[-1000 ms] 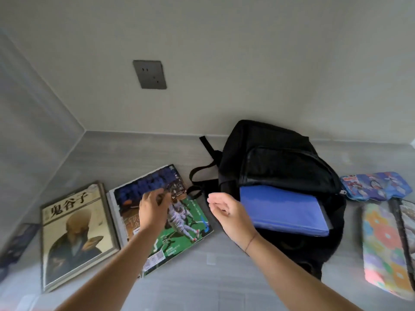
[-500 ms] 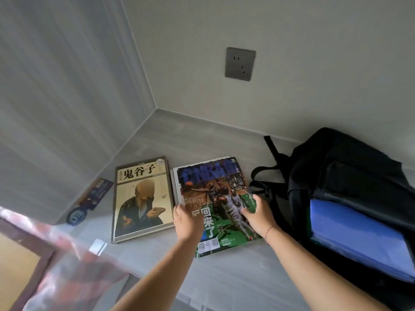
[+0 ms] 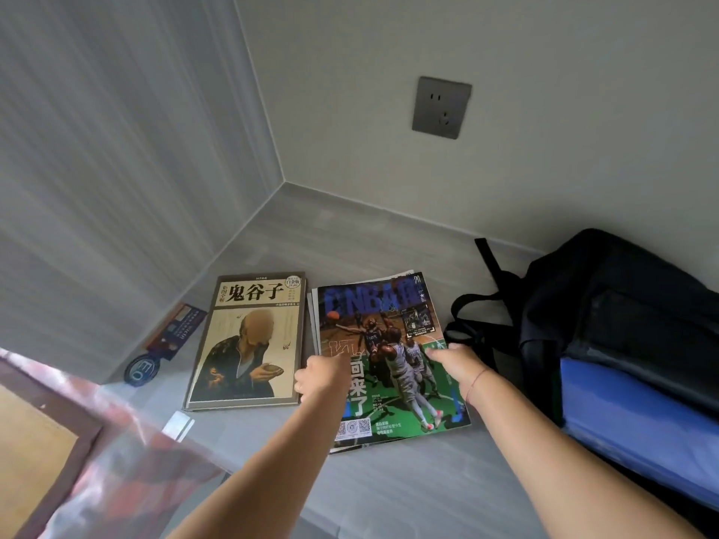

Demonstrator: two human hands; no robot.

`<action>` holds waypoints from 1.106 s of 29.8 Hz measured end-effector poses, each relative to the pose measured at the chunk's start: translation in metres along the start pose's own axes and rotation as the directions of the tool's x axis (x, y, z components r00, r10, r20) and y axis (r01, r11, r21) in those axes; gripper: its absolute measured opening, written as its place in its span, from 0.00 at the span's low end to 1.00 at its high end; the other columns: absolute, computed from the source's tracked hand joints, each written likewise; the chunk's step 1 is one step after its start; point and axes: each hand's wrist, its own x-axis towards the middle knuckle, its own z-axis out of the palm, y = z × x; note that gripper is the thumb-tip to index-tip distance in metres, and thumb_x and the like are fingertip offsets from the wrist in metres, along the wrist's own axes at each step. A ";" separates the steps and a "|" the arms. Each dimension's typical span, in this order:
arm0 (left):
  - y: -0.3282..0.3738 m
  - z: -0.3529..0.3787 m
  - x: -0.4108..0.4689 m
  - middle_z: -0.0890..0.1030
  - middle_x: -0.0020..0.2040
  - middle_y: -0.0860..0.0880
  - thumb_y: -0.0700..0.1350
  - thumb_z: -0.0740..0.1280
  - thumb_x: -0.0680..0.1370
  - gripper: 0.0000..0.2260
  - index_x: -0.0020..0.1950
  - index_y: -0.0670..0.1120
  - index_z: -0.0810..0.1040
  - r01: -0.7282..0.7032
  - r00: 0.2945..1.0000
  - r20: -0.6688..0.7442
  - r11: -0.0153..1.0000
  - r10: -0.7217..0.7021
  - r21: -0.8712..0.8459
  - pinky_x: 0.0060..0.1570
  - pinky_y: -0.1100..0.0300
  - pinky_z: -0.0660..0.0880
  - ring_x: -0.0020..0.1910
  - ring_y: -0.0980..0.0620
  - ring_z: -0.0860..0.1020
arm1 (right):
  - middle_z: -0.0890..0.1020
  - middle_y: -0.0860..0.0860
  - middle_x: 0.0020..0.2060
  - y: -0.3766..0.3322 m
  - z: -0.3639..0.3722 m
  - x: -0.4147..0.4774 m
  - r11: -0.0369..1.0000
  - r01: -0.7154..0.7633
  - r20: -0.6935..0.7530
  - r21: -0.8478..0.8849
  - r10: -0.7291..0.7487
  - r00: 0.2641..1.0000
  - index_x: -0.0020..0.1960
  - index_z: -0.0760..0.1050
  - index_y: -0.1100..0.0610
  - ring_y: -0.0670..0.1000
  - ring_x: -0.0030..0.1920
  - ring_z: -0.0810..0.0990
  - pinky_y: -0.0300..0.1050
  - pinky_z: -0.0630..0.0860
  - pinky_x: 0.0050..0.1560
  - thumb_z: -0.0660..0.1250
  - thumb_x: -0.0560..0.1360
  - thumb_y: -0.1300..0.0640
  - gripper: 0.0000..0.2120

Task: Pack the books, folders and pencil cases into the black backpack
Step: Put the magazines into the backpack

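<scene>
A basketball magazine (image 3: 393, 387) lies on top of a thin stack on the grey surface, in the middle. My left hand (image 3: 323, 377) grips its left edge and my right hand (image 3: 457, 361) grips its right edge. Left of it lies a tan hardcover book (image 3: 249, 344) with large Chinese characters. The black backpack (image 3: 622, 297) lies at the right with its mouth open toward me. A blue folder (image 3: 638, 425) sticks out of that opening. No pencil cases are in view.
A dark bookmark with a round tag (image 3: 167, 344) lies against the left wall. A small white card (image 3: 178, 425) sits near the book's front corner. Red checked cloth (image 3: 116, 472) covers the lower left. The backpack straps (image 3: 486, 305) lie just right of the magazine. A wall socket (image 3: 441, 107) is above.
The view has swung left, away from the pencil cases. Both hands have moved from above the magazine to its left and right edges and closed on them.
</scene>
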 end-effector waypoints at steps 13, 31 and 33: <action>-0.005 0.003 0.007 0.78 0.53 0.44 0.43 0.74 0.71 0.21 0.58 0.39 0.70 -0.012 0.992 0.109 0.908 0.064 -0.418 0.42 0.58 0.71 0.44 0.48 0.75 | 0.81 0.61 0.53 0.016 -0.010 -0.023 0.960 0.022 0.139 0.280 -0.063 0.988 0.53 0.73 0.59 0.61 0.53 0.80 0.61 0.75 0.59 0.70 0.71 0.67 0.12; -0.003 -0.080 -0.004 0.82 0.53 0.43 0.24 0.65 0.69 0.22 0.59 0.41 0.74 -0.375 0.440 0.449 0.613 0.778 -0.695 0.50 0.61 0.76 0.53 0.48 0.80 | 0.82 0.53 0.49 -0.016 -0.029 -0.050 0.724 0.373 0.088 0.580 -0.511 0.855 0.60 0.69 0.60 0.52 0.51 0.80 0.47 0.74 0.53 0.61 0.68 0.81 0.25; -0.002 -0.081 -0.005 0.82 0.55 0.41 0.28 0.67 0.67 0.22 0.60 0.40 0.74 -0.396 0.457 0.452 0.630 0.766 -0.668 0.53 0.58 0.75 0.54 0.46 0.79 | 0.80 0.54 0.50 -0.016 -0.028 -0.053 0.701 0.381 0.075 0.602 -0.525 0.848 0.61 0.66 0.59 0.52 0.52 0.79 0.48 0.75 0.55 0.60 0.68 0.81 0.27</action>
